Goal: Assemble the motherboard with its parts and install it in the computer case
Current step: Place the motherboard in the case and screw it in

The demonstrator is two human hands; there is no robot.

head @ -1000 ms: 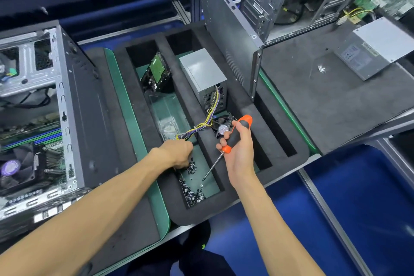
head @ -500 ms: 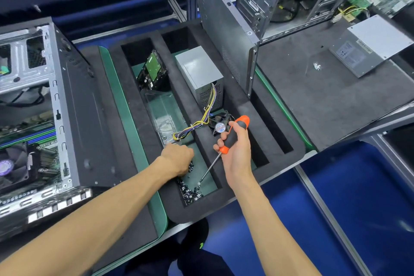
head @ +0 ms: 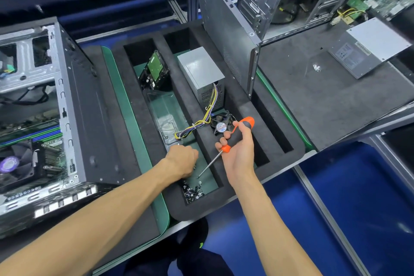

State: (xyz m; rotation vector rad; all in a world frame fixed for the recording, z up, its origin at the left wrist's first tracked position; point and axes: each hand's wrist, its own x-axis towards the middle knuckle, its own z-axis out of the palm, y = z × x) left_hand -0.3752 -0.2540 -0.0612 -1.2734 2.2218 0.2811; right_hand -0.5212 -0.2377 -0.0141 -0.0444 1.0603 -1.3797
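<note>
The motherboard (head: 29, 141) already sits inside the open computer case (head: 74, 105) lying at the left of the tabletop, so I'd guess screws come next. That would explain the left hand (head: 182, 159) dipping, curled, into the foam tray (head: 143, 105) above the heap of screws (head: 192, 191); whether its fingers pinch one I cannot tell. The right hand (head: 238, 152) wraps its fingers around the screwdriver (head: 233, 139), tip angled down into the tray, kept ready rather than working.

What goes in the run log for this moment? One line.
left hand: reaching into screws | right hand: grips screwdriver | tray: foam
</note>
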